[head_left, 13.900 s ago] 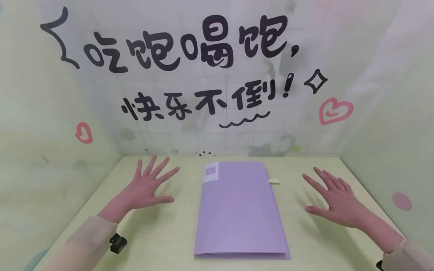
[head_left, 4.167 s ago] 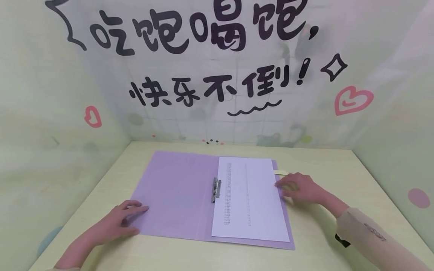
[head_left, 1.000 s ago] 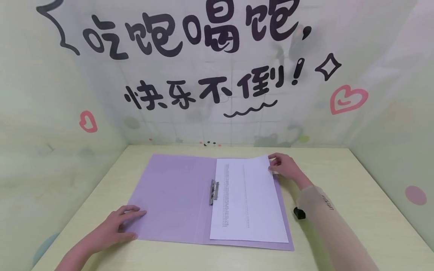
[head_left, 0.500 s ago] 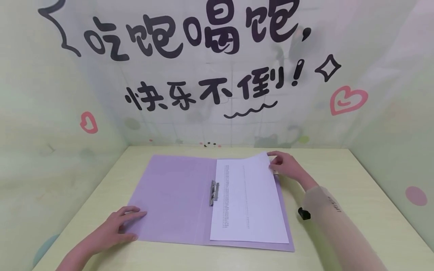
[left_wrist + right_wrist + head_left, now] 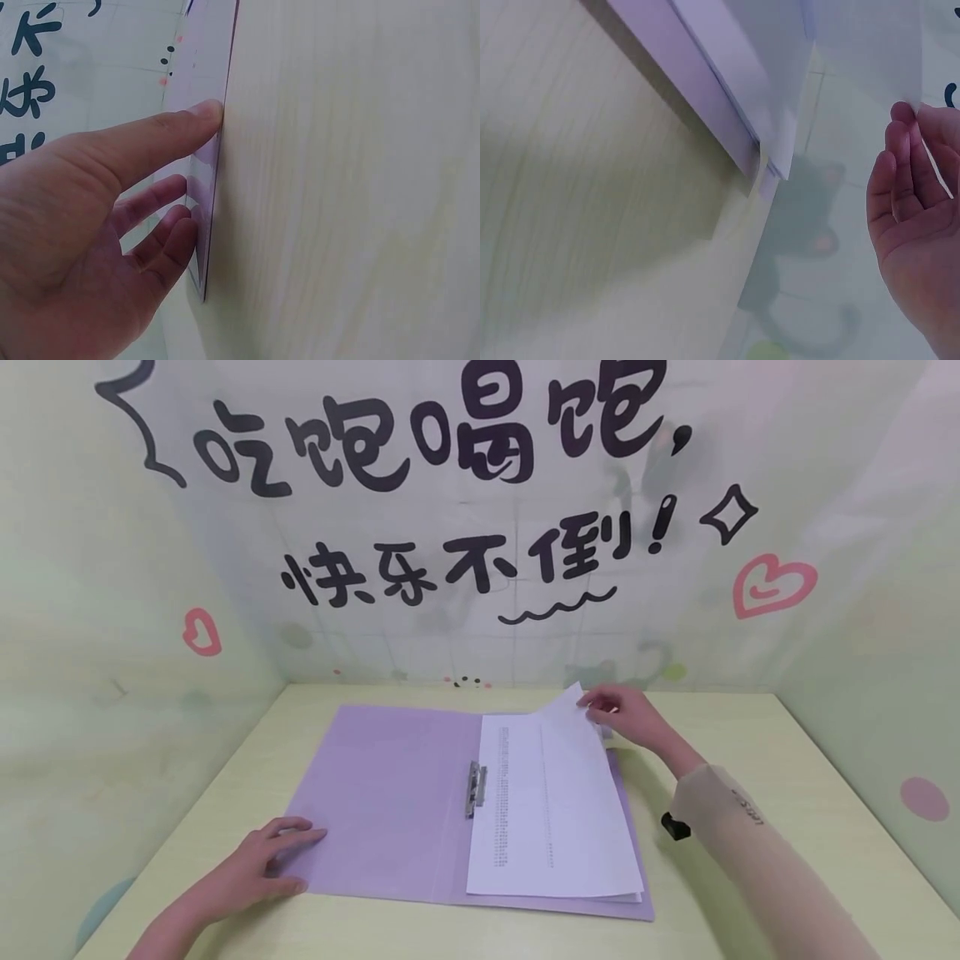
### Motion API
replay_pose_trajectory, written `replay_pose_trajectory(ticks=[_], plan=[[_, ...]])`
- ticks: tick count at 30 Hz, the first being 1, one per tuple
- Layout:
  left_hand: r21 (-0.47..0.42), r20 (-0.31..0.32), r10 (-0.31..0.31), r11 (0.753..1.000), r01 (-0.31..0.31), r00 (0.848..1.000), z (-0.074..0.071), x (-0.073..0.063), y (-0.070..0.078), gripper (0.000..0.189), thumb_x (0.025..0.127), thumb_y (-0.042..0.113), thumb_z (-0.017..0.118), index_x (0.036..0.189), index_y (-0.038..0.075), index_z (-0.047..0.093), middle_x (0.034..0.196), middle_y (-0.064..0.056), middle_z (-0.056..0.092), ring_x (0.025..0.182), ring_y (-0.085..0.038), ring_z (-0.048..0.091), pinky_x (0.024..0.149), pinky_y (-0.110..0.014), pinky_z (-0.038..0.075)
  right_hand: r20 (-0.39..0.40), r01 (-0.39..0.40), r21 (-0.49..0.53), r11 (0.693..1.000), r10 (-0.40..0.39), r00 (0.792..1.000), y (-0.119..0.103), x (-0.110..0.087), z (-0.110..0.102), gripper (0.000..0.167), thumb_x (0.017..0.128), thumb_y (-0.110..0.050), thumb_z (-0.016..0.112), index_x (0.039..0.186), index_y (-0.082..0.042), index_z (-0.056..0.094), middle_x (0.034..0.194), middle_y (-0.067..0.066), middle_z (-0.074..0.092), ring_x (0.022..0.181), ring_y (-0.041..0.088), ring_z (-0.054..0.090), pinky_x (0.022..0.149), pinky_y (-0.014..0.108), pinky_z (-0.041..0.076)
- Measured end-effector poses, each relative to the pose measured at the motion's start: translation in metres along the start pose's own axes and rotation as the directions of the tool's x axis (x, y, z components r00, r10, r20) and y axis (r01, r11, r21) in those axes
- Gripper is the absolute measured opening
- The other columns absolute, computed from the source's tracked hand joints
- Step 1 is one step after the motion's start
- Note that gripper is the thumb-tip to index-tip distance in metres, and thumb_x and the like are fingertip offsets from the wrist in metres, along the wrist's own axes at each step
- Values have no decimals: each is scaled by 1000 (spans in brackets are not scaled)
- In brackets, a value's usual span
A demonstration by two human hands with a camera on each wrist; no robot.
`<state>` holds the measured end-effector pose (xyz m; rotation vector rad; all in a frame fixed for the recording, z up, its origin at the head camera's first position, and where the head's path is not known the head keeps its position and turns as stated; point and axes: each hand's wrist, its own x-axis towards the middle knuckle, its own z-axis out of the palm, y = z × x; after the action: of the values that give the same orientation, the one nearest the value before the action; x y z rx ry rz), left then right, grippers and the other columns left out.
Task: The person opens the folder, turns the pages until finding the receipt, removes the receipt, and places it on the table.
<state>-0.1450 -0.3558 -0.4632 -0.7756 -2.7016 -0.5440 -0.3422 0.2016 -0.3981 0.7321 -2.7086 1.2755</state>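
An opened purple folder (image 5: 384, 802) lies flat on the table, with a metal clip (image 5: 475, 789) near its spine. On its right side is a small stack of white paper, the top sheet (image 5: 581, 793) printed with columns of small text. My right hand (image 5: 630, 717) pinches that sheet's far right corner between thumb and fingertips and holds it raised; in the right wrist view the lifted sheet (image 5: 870, 49) hangs from the fingertips. My left hand (image 5: 255, 867) rests on the left cover's near corner, its thumb (image 5: 206, 112) touching the cover's edge and its fingers loosely bent.
The pale wooden table (image 5: 757, 810) meets a back wall (image 5: 420, 664) with black writing and light side walls. A pale tab (image 5: 757, 180) sticks out at the folder's far right edge. A black wrist camera (image 5: 675, 827) hangs under the right sleeve (image 5: 750, 852).
The folder, closed at first, was opened. Over the last second my right hand has lifted the top sheet's far corner higher and slightly left, showing paper beneath. The left hand has stayed put.
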Motion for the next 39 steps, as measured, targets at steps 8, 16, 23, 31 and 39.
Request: replay_pose_trajectory(ticks=[8, 16, 23, 31, 39], plan=[[-2, -8, 17, 1000, -17, 1000, 0, 0, -2, 62, 68, 25, 88, 126, 21, 66, 122, -3, 54, 102, 5, 37, 73, -21, 34, 72, 24, -32, 999, -21, 997, -11, 9, 0, 21, 96, -10, 61, 115, -7, 70, 107, 13, 72, 98, 23, 66, 86, 34, 55], [-8, 5, 0, 1000, 0, 1000, 0, 0, 0, 61, 69, 25, 87, 127, 22, 66, 122, -1, 53, 101, 5, 35, 73, -21, 34, 68, 82, -67, 994, -77, 995, -34, 27, -2, 12, 94, -13, 66, 104, -11, 73, 100, 8, 74, 88, 16, 65, 82, 30, 54], [5, -7, 16, 1000, -16, 1000, 0, 0, -2, 62, 68, 25, 88, 126, 21, 66, 121, -3, 54, 102, 4, 38, 74, -21, 34, 53, 106, -83, 991, -101, 993, -59, 53, 1, 13, 95, -15, 66, 104, -11, 73, 100, 7, 73, 90, 18, 65, 84, 33, 54], [14, 36, -54, 998, 53, 998, -1, 6, 5, 60, 65, 22, 89, 120, 15, 69, 119, -9, 59, 98, -6, 45, 73, -23, 38, 35, 139, -11, 990, -139, 990, -83, 80, 19, 13, 96, -18, 65, 104, -11, 72, 103, 9, 73, 94, 18, 65, 88, 35, 53], [5, 83, -157, 988, 157, 984, -4, 11, 13, 57, 63, 18, 88, 117, 11, 70, 121, -11, 61, 99, -21, 52, 75, -26, 41, -15, 126, 64, 990, -125, 992, -104, 106, 52, 14, 95, -18, 66, 105, -10, 71, 101, 7, 72, 92, 19, 63, 80, 29, 53]])
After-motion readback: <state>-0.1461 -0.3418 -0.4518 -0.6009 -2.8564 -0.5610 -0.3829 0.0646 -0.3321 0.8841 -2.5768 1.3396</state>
